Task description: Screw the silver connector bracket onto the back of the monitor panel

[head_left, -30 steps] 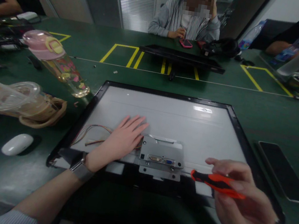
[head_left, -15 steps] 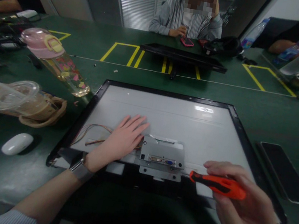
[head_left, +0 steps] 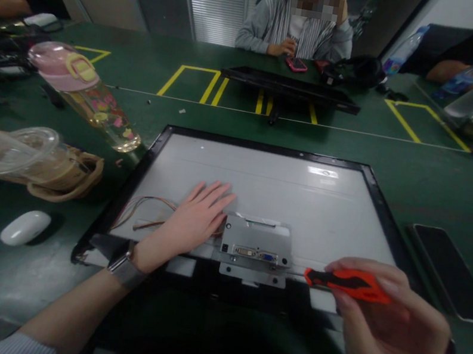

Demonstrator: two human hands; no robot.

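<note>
A monitor panel (head_left: 261, 190) with a black frame lies flat on the green table, its pale metal back facing up. My left hand (head_left: 193, 218) rests palm down on that back, fingers stretched out, just left of a metal box (head_left: 257, 238) with video ports. Thin coloured wires (head_left: 141, 203) run beneath or beside this hand; which one I cannot tell. In my right hand (head_left: 393, 324) is a screwdriver (head_left: 350, 282) with an orange and black handle, held sideways right of the box. Its shaft points left toward the box's lower edge, and the tip is hard to make out.
On the left are a tilted bottle (head_left: 90, 98), a plastic drink cup (head_left: 27, 154) and a white mouse (head_left: 25, 227). A phone (head_left: 451, 273) lies at right. Behind the panel stands another monitor (head_left: 292, 88); a person (head_left: 298, 24) sits across the table.
My right hand has shifted slightly to the right with the screwdriver, moving it a little away from the metal box. My left hand stays flat in the same place.
</note>
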